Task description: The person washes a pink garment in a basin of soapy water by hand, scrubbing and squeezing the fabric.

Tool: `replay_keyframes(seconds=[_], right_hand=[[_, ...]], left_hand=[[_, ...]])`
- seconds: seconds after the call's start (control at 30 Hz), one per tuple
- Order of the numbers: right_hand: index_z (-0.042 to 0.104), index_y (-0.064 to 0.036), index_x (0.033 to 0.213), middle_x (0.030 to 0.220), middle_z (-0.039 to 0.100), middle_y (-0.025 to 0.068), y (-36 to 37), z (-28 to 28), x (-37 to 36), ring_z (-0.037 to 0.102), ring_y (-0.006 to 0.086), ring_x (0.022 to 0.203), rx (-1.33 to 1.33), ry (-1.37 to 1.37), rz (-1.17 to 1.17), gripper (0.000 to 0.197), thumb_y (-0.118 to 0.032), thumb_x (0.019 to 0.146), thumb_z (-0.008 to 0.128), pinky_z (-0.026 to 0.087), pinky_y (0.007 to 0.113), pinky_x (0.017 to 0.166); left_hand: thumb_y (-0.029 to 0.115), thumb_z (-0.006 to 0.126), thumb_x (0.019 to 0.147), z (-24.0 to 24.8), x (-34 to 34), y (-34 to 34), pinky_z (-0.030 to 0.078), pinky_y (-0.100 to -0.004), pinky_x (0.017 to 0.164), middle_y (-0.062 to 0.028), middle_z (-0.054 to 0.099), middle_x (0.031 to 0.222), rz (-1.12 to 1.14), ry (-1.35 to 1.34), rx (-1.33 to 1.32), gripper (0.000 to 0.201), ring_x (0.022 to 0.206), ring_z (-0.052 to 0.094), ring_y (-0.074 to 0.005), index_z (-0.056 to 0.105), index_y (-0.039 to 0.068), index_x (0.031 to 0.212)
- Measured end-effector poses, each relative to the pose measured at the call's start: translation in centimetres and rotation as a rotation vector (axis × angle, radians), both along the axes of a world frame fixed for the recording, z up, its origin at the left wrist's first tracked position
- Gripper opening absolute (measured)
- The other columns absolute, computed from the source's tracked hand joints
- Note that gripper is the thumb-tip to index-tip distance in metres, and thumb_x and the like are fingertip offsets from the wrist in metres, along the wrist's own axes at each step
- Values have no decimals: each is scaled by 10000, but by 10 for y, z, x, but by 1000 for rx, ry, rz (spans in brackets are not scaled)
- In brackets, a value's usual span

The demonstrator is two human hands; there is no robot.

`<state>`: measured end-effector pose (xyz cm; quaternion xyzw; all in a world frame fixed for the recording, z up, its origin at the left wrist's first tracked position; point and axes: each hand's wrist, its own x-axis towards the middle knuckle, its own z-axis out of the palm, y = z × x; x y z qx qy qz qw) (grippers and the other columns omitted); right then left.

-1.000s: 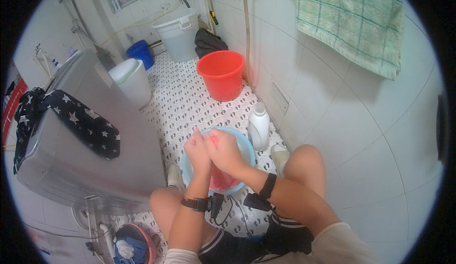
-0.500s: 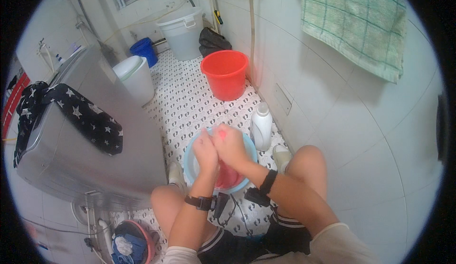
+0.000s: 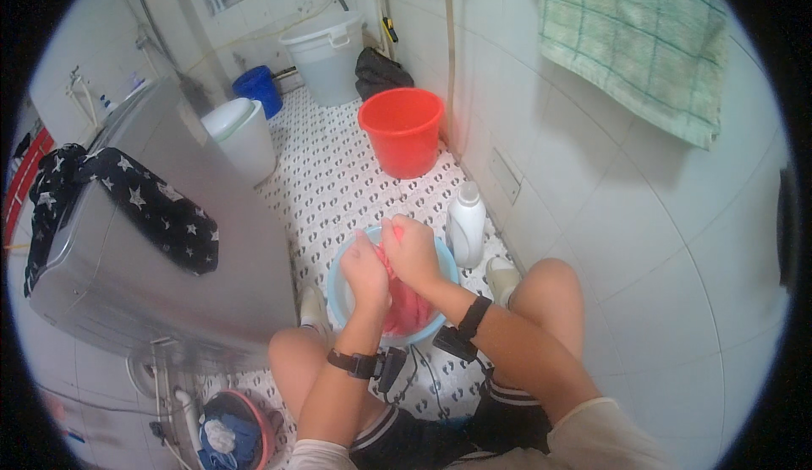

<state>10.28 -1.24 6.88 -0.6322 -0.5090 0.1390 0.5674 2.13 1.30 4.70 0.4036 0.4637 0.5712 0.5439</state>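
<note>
A light-blue basin (image 3: 337, 301) stands on the floor between my feet, with wet red cloth (image 3: 408, 307) lying in it. Over the basin, my left hand (image 3: 365, 269) is closed around part of this cloth. Beside it my right hand (image 3: 412, 252) is curled in a fist on the same cloth, a bit of red showing at its top. A stretch of the cloth runs between the two fists and down into the basin. Just right of the basin stands a white bottle (image 3: 466, 226) with a cap, untouched.
A red bucket (image 3: 403, 144) stands beyond the basin. To the left is a grey washing machine (image 3: 169, 301) with a black star-patterned cloth (image 3: 139, 203) over it. A green checked towel (image 3: 630, 43) hangs on the right wall. A pink tub (image 3: 267, 436) of clothes sits at lower left.
My fists have moved slightly apart, the right one a little up and to the right. More of the red cloth now shows between them.
</note>
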Motion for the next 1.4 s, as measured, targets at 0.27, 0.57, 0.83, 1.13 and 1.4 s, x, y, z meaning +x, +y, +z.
replay_keyframes(seconds=[0.27, 0.57, 0.83, 1.13, 1.4], right_hand=[[579, 36, 740, 703, 571, 254, -2, 6, 3, 569, 400, 649, -66, 91, 29, 293, -197, 916, 602, 436, 459, 620], [635, 26, 791, 721, 608, 255, -5, 3, 2, 596, 402, 660, -20, 26, 12, 256, -186, 929, 595, 463, 429, 637], [565, 24, 727, 706, 585, 268, -2, 1, -5, 574, 466, 676, 97, -37, -6, 333, -226, 946, 581, 449, 500, 620], [625, 35, 801, 738, 591, 257, -3, 0, -2, 568, 411, 670, -11, 39, 11, 278, -204, 938, 594, 449, 447, 637], [618, 39, 804, 780, 624, 255, -4, -3, 1, 612, 402, 713, -21, 29, 12, 285, -206, 947, 593, 473, 430, 659]], left_hand=[[281, 488, 1038, 3, 2, -7, 355, -375, 502, -48, 507, 568, -14, 69, 38, 514, 531, 434, -134, 487, -4, 610], [298, 493, 1037, 10, 5, -10, 348, -383, 500, -57, 486, 533, 26, 168, 112, 549, 542, 417, -118, 507, -24, 593], [275, 484, 1036, -12, 1, 3, 315, -385, 485, -35, 434, 512, 67, 284, 176, 540, 522, 372, -121, 463, -13, 580], [256, 477, 1034, -4, 7, -9, 346, -380, 511, -41, 467, 546, 40, 139, 141, 504, 555, 399, -115, 475, -22, 614], [275, 480, 1039, -4, 4, -4, 335, -374, 503, -46, 464, 532, 27, 254, 192, 519, 549, 388, -113, 480, -36, 624]])
